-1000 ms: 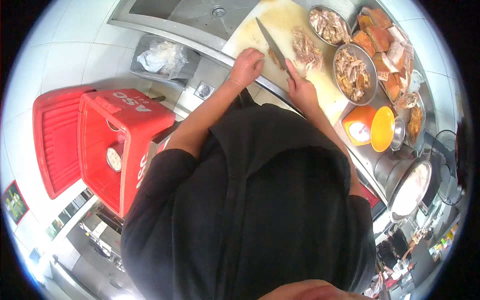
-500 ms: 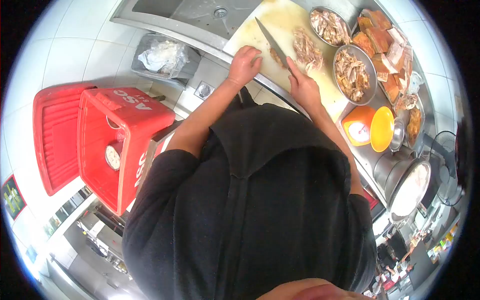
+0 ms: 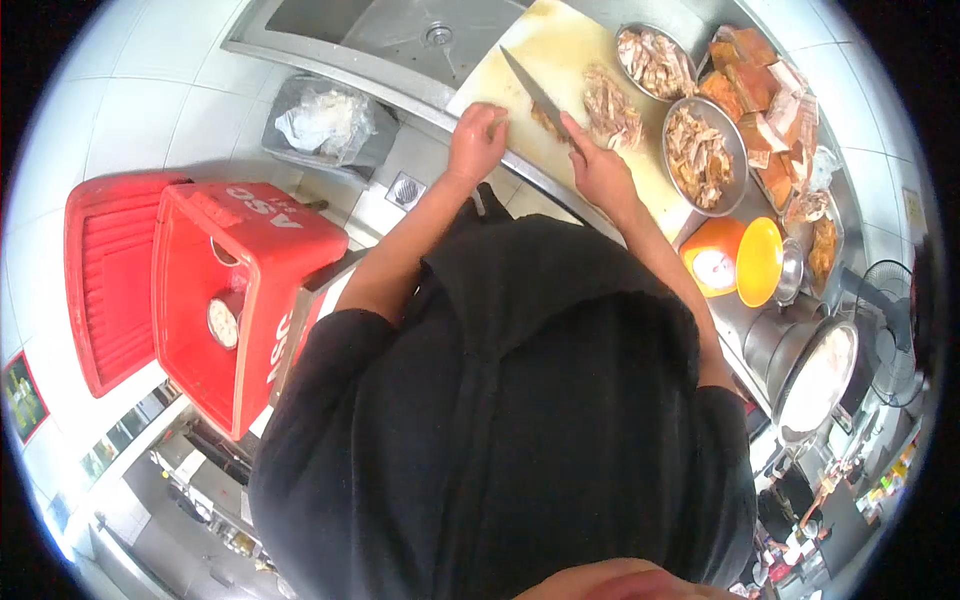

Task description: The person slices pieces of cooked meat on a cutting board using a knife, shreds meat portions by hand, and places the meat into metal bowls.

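My right hand point(image 3: 603, 172) is closed around the handle of a kitchen knife point(image 3: 533, 84), its blade angled up and left over the white cutting board point(image 3: 480, 85). Close beside the blade lies a small piece of browned meat point(image 3: 545, 122), partly covered by it. A pile of cut meat point(image 3: 610, 108) rests on the board to the right of the knife. My left hand point(image 3: 477, 143) is at the board's near edge, left of the small piece. Its fingers are curled in, and anything inside them is hidden.
Two metal bowls of cut meat, one near point(image 3: 740, 170) and one far point(image 3: 622, 72), stand right of the board. Beyond are large meat chunks point(image 3: 755, 88), an orange scale point(image 3: 705, 240) and a pot point(image 3: 775, 350). Leftward are a sink point(image 3: 375, 40), a lined bin point(image 3: 345, 150) and a red cooler point(image 3: 285, 220).
My left hand has drawn back slightly toward me and its fingers have curled in. The right hand and knife have shifted a little up and left.
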